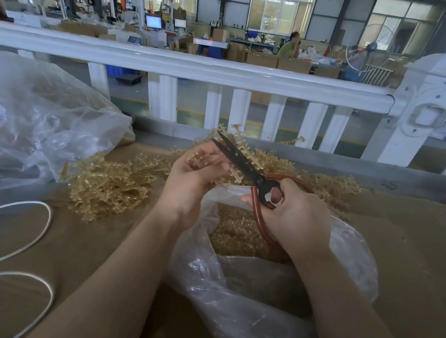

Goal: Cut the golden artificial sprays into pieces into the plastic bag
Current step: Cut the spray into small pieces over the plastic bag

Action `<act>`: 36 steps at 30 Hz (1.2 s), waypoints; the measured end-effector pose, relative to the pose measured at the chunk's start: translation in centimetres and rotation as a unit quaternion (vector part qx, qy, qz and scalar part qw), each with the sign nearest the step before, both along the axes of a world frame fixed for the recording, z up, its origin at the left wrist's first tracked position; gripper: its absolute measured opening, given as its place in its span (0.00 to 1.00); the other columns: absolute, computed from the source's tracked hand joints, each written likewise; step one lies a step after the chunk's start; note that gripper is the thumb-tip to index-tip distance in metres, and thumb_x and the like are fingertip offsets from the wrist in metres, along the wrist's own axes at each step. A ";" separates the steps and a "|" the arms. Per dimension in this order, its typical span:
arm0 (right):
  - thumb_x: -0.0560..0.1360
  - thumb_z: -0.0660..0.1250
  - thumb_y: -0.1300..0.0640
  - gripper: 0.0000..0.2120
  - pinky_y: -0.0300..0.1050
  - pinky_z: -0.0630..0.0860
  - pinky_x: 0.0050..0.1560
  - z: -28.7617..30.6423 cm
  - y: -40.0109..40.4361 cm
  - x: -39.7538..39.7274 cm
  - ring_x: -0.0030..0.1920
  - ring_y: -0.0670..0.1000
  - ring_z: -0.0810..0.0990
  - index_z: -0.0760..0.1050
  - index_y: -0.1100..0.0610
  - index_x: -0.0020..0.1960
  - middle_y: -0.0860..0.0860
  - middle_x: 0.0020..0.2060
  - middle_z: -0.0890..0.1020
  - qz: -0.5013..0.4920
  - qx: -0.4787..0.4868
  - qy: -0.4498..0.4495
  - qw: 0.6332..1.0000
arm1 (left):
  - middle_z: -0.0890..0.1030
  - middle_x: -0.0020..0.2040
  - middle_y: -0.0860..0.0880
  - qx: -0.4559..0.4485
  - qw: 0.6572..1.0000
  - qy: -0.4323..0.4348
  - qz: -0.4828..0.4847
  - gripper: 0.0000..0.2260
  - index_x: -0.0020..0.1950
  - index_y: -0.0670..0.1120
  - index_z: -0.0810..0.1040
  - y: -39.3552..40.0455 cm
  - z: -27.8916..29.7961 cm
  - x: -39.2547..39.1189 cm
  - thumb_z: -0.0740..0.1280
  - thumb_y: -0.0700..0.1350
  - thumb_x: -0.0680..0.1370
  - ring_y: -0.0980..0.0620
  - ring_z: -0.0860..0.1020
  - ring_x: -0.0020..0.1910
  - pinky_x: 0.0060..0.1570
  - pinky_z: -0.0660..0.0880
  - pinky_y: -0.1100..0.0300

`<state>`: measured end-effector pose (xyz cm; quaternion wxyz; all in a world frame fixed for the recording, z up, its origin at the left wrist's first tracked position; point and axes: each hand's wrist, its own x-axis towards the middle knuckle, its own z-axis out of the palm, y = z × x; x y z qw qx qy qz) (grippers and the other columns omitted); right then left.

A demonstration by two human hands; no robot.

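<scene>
Left hand (195, 176) pinches knobbly golden spray (233, 170) between black scissors (245, 166) blades; right hand (292, 215) grips red loop handles over crinkly clear plastic bag (255, 300).

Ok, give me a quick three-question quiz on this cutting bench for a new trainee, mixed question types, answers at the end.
1. True or false: the right hand holds the scissors by their red-brown handles.
2. Multiple choice: the open plastic bag with cut golden pieces lies A) behind the white railing, B) directly below both hands, C) on the far left by the white cable.
3. Fill in: the left hand holds a golden ____ up to the blades.

Key: 1 true. 2 B. 3 spray.
</scene>
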<state>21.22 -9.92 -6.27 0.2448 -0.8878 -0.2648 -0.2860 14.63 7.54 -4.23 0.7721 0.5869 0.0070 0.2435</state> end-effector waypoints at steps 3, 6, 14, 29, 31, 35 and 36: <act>0.66 0.52 0.20 0.34 0.37 0.68 0.28 -0.1 0.0 0.2 0.28 0.44 0.72 0.72 0.50 0.42 0.40 0.30 0.74 -0.005 0.002 0.011 1.000 | 0.82 0.47 0.46 -0.036 0.999 0.003 -0.031 0.10 0.56 0.42 0.81 0.2 0.0 -0.1 0.71 0.39 0.75 0.52 0.79 0.44 0.48 0.75 0.60; 0.65 0.50 0.19 0.34 0.39 0.74 0.30 -0.2 0.0 0.3 0.30 0.43 0.72 0.73 0.48 0.45 0.38 0.33 0.75 -0.014 -0.005 0.023 1.000 | 0.82 0.44 0.49 -0.046 0.998 0.010 -0.030 0.13 0.56 0.41 0.80 0.4 -0.2 0.0 0.70 0.46 0.75 0.55 0.78 0.40 0.44 0.75 0.63; 0.65 0.43 0.16 0.40 0.42 0.79 0.31 -0.3 0.1 0.5 0.30 0.44 0.75 0.75 0.46 0.48 0.40 0.33 0.78 0.003 -0.008 0.015 1.000 | 0.84 0.45 0.46 -0.064 0.998 -0.003 -0.026 0.02 0.46 0.43 0.82 0.3 -0.3 0.3 0.70 0.39 0.75 0.53 0.81 0.41 0.51 0.78 0.59; 0.67 0.50 0.18 0.34 0.42 0.78 0.31 0.0 0.2 0.5 0.32 0.42 0.75 0.73 0.44 0.49 0.39 0.34 0.77 0.006 -0.042 0.029 0.999 | 0.72 0.33 0.52 -0.128 0.988 0.065 -0.057 0.07 0.43 0.45 0.79 0.5 -0.3 0.2 0.65 0.36 0.78 0.58 0.68 0.30 0.32 0.69 0.66; 0.66 0.49 0.17 0.35 0.40 0.76 0.30 0.2 0.3 0.4 0.30 0.41 0.74 0.73 0.45 0.49 0.39 0.33 0.77 0.001 -0.046 0.024 0.999 | 0.74 0.33 0.53 -0.127 0.987 0.076 -0.058 0.06 0.43 0.45 0.78 0.5 -0.4 0.3 0.67 0.36 0.77 0.58 0.70 0.30 0.32 0.70 0.66; 0.64 0.43 0.15 0.39 0.38 0.72 0.27 0.3 0.3 0.1 0.27 0.41 0.72 0.72 0.46 0.46 0.40 0.28 0.74 -0.004 -0.044 0.012 0.999 | 0.77 0.35 0.53 -0.123 0.986 0.092 -0.063 0.05 0.43 0.46 0.78 0.6 -0.4 0.2 0.71 0.41 0.69 0.59 0.73 0.31 0.34 0.69 0.65; 0.64 0.43 0.15 0.39 0.37 0.71 0.26 0.3 0.3 0.0 0.26 0.41 0.71 0.72 0.46 0.45 0.40 0.28 0.74 -0.005 -0.044 0.010 0.999 | 0.78 0.36 0.54 -0.121 0.986 0.091 -0.063 0.05 0.43 0.47 0.79 0.6 -0.4 0.2 0.71 0.41 0.69 0.60 0.73 0.32 0.34 0.69 0.64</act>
